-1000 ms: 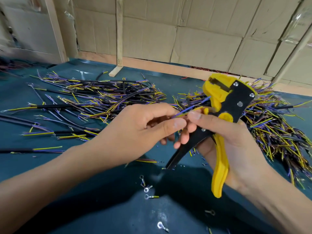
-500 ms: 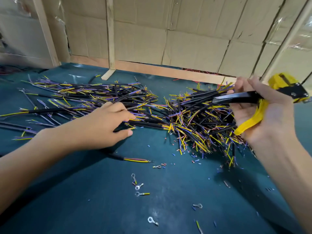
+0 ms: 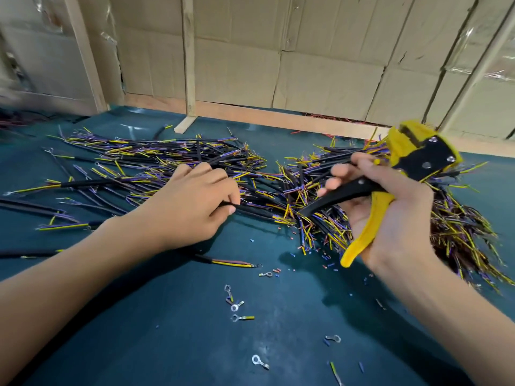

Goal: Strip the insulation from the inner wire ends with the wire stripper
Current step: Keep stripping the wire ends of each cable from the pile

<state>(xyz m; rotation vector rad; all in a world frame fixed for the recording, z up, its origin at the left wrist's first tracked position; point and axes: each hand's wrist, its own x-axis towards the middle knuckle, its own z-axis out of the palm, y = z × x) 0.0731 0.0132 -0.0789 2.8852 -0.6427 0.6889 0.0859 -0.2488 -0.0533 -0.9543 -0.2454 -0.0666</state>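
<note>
My right hand (image 3: 395, 218) grips the yellow and black wire stripper (image 3: 418, 157) by its handles, head pointing up and to the right, above the right-hand pile of cables (image 3: 462, 235). Over at the edge of the left-hand pile of black cables (image 3: 133, 168), whose yellow and purple inner wires stick out, lies my left hand (image 3: 192, 204). Its thumb and fingers pinch one black cable (image 3: 250, 211) from that pile. No wire sits in the stripper's jaws.
A teal mat (image 3: 167, 344) covers the table. Ring terminals (image 3: 237, 305) and small bits of cut insulation (image 3: 326, 263) lie scattered in front. One loose cable with a terminal (image 3: 231, 262) lies near my left wrist. Behind stand a cardboard wall and a wooden post (image 3: 189, 65).
A second ago both hands held a cable at the stripper. My left hand has moved to the left pile and pinched a cable; my right hand swung right, then came back toward the middle.
</note>
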